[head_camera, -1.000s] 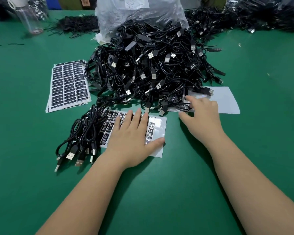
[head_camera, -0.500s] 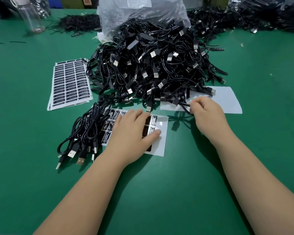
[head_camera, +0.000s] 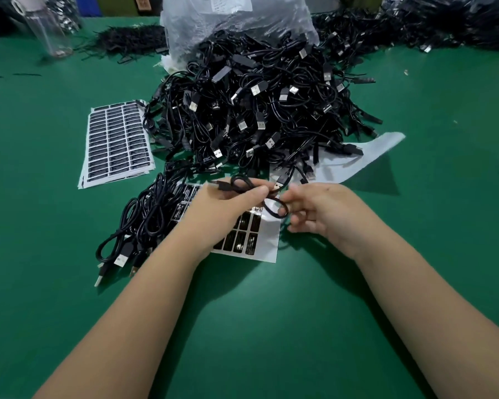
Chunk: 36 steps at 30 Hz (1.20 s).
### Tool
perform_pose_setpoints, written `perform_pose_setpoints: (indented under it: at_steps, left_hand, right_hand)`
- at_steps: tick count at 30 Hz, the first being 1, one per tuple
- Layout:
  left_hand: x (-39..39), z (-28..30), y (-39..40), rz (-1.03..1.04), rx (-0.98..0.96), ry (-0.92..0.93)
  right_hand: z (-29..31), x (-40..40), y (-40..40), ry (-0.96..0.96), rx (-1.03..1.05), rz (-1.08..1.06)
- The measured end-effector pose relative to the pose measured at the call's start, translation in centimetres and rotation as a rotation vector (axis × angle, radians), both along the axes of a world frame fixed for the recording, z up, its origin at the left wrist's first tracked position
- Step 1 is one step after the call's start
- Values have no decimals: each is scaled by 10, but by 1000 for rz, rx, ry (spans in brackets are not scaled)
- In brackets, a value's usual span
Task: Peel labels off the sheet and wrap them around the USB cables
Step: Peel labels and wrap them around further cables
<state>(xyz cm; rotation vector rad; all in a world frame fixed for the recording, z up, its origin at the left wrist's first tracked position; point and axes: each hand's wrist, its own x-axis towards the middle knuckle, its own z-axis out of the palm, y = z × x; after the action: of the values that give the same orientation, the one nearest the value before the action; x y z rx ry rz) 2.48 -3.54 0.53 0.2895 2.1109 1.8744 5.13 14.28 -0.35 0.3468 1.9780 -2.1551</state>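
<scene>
Both hands are up off the table now, sharing one USB cable [head_camera: 271, 197] pulled from the pile [head_camera: 260, 110]. Left hand [head_camera: 225, 205] pinches the looped cable; right hand [head_camera: 320, 214] grips its lower loop. Label sheet [head_camera: 260, 240] lies directly beneath, nearest the left hand.

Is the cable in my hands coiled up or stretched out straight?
Coiled. The cable makes loops between the left hand and right hand.

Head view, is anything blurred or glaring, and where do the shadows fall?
Head view: right hand fingers smear with motion blur; glare washes the label sheet beside its black labels; arm shadows fall soft on the green table; the bottle bends at the wide-angle edge.
</scene>
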Motion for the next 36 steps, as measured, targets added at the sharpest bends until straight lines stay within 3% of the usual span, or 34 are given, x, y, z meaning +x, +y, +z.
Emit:
perform_pose_setpoints:
  at_steps: [3,6,12,17,22,28,31,34,36]
  left_hand:
    - [0,1,-11,-53,99,60]
    - [6,-1,-17,-140,134,80]
    - [13,-10,-15,-198,137,40]
    - [8,-2,-19,-287,418,-242]
    - [5,-4,-20,-333,312,-251]
    - [3,-1,-29,-659,237,-269]
    - [9,-1,-17,-393,178,-221]
    - [11,-11,-5,-29,82,-7]
    - [12,-14,-2,12,82,74]
  right_hand:
    - [1,-5,4,-104,-162,-148]
    - [-1,-4,8,-52,-255,-165]
    - [-1,-3,10,-7,-176,-162]
    - [-3,-4,16,23,-27,-247]
    - [0,-3,15,30,-97,-214]
    - [3,3,1,34,-189,-113]
    - [1,6,-11,55,-213,-88]
    - [2,11,-21,76,-212,-33]
    - [1,14,-25,108,-168,-26]
